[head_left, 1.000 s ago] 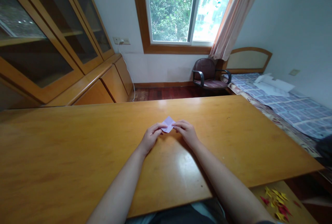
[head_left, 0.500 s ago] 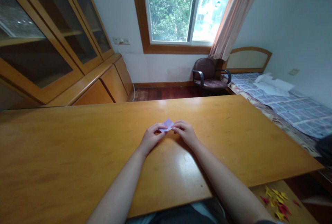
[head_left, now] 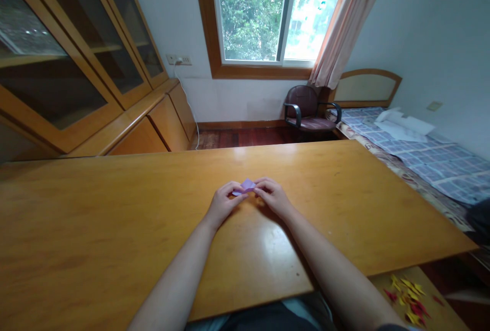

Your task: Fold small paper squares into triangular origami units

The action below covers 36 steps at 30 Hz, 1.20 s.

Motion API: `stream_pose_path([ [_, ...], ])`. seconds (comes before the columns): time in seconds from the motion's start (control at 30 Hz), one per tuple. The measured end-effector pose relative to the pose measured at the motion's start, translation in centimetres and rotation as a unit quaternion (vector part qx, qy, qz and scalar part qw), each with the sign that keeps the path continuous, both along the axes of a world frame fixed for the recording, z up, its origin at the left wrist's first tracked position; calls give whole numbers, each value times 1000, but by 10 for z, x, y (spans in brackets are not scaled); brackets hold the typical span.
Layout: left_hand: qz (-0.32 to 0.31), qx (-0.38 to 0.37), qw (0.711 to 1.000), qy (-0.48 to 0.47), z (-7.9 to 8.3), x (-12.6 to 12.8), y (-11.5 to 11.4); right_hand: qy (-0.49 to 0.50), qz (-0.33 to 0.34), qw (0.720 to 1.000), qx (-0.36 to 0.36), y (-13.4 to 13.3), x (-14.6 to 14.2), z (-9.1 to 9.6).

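Note:
A small piece of purple paper (head_left: 248, 185), partly folded, is held between both hands just over the wooden table (head_left: 115, 218). My left hand (head_left: 225, 201) pinches its left side with thumb and fingers. Opposite, my right hand (head_left: 273, 194) grips the right edge between thumb and fingertips. Part of the paper is hidden behind the fingers, so its exact folds cannot be made out.
Yellow and red folded paper pieces (head_left: 409, 298) lie on a lower surface at the bottom right. Beyond the table stand an armchair (head_left: 308, 109) and a bed (head_left: 440, 157). A glass-door cabinet (head_left: 126, 93) lines the left wall.
The paper's upper point has come down, so the paper looks lower and flatter between the fingers. Both hands stay in nearly the same place.

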<state>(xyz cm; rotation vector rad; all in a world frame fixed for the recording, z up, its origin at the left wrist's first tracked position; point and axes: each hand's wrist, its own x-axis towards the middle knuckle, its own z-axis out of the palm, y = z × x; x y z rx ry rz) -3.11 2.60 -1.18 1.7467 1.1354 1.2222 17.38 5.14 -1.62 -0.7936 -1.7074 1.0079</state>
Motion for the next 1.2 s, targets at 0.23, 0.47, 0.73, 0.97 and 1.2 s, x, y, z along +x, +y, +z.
stream_pose_path([
  [0.23,20,-3,1000,4,-4,1,2,-1,3,1000,-2,0,0,0],
  [0.47,8,-11,1000,9,-4,2,0,-10,8,1000,-20,0,-1,-6],
  [0.73,22,-28,998,59,-4,6,-1,-26,2,996,-84,4,-3,-16],
  [0.97,24,-46,997,62,-8,6,-1,-3,11,999,-43,3,-3,-10],
  [1.2,-13,-82,997,-2,-13,7,1,0,12,998,-62,3,-2,-9],
])
